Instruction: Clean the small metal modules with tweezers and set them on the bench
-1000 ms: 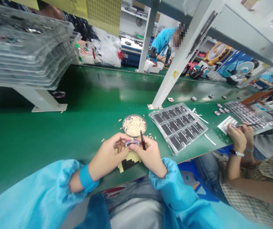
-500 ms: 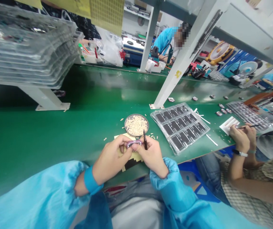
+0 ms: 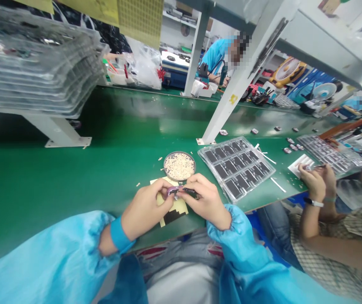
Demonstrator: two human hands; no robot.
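Note:
Between the thumb and fingers of my left hand (image 3: 141, 209) is a small purple-rimmed frame, like a watch case (image 3: 171, 191). My right hand (image 3: 209, 200) grips black tweezers (image 3: 191, 193), lying nearly level and pointing at the frame. Fingers of both hands meet at the frame and hide part of it. Just beyond them stands a round dish, its rim (image 3: 195, 168) around many small cream-coloured pieces (image 3: 179, 165). Under my hands lies a yellow sheet (image 3: 181, 206) with a black patch (image 3: 171, 216).
A clear tray (image 3: 216, 180) of black rectangular screens lies to the right, beside a white post (image 3: 223, 101). Stacked clear trays (image 3: 38, 80) rise at left. A co-worker's hands (image 3: 318, 179) work at far right. Small cases (image 3: 290, 145) and loose bits dot the green bench.
The tweezers have swung from upright to nearly level, pointing at the frame. My right hand has turned and shifted slightly right, and the frame has tilted.

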